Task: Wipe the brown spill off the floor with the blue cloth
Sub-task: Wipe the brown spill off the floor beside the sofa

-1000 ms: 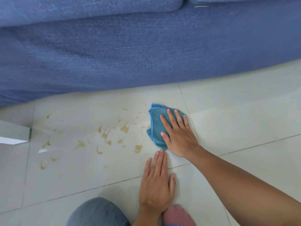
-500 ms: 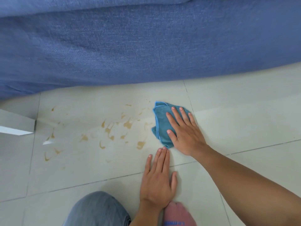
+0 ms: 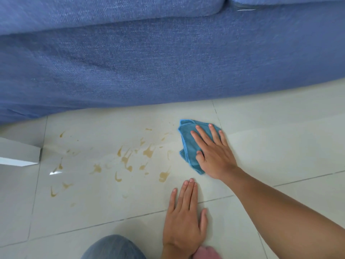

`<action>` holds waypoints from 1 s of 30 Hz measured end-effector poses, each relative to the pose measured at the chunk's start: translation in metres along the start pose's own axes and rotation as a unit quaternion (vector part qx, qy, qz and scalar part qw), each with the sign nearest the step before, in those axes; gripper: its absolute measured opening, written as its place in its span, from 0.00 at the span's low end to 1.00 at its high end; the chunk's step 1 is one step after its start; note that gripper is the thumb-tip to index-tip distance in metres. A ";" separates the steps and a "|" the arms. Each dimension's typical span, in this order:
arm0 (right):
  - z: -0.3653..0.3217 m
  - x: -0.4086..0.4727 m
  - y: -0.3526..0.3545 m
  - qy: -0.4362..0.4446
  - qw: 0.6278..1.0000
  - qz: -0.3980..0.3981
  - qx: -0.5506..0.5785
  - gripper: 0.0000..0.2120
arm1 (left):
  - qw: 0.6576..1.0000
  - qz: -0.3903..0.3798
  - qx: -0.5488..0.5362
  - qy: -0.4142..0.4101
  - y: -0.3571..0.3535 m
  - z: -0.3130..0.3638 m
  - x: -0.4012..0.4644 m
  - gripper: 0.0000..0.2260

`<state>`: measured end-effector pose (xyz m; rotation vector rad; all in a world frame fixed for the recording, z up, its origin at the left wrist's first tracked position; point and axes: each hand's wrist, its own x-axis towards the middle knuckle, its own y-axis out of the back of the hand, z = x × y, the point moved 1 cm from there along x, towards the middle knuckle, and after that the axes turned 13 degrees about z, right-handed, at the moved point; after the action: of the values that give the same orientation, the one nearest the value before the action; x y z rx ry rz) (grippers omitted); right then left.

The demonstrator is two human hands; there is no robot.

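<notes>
A crumpled blue cloth (image 3: 187, 144) lies on the pale tiled floor (image 3: 280, 150), at the right end of the brown spill (image 3: 128, 161). The spill is a scatter of brown drops and smears across the tile to the left of the cloth. My right hand (image 3: 212, 154) presses flat on the cloth with fingers spread, covering its right half. My left hand (image 3: 184, 223) rests flat on the bare floor below the cloth, fingers together, holding nothing.
A blue fabric sofa (image 3: 149, 62) fills the upper half, its base meeting the floor just above the spill. A white furniture corner (image 3: 18, 154) juts in at the left. My knee in blue jeans (image 3: 113, 247) is at the bottom edge.
The view has shifted slightly. My right hand and the cloth stay at the right end of the spill, barely moved. My left hand remains planted on the floor.
</notes>
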<state>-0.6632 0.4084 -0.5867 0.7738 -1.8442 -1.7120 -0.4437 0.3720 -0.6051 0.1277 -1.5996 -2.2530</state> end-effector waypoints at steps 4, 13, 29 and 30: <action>-0.035 0.047 0.000 -0.054 0.998 -0.019 0.025 0.32 | 1.000 -0.018 0.010 0.002 0.002 0.001 0.003 0.32; -0.015 0.030 0.001 -0.021 0.999 -0.026 0.018 0.33 | 0.999 -0.036 -0.006 0.015 0.006 0.000 0.002 0.32; -0.021 0.032 0.001 -0.106 0.994 -0.029 0.002 0.32 | 0.999 -0.034 -0.014 0.011 0.006 0.000 0.003 0.31; -0.031 0.037 0.001 -0.094 0.995 -0.030 0.008 0.32 | 0.999 -0.034 -0.015 0.009 0.006 0.000 0.003 0.31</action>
<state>-0.6678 0.3606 -0.5836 0.7017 -1.9799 -1.8660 -0.4448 0.3695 -0.5991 0.1963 -1.5744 -2.3180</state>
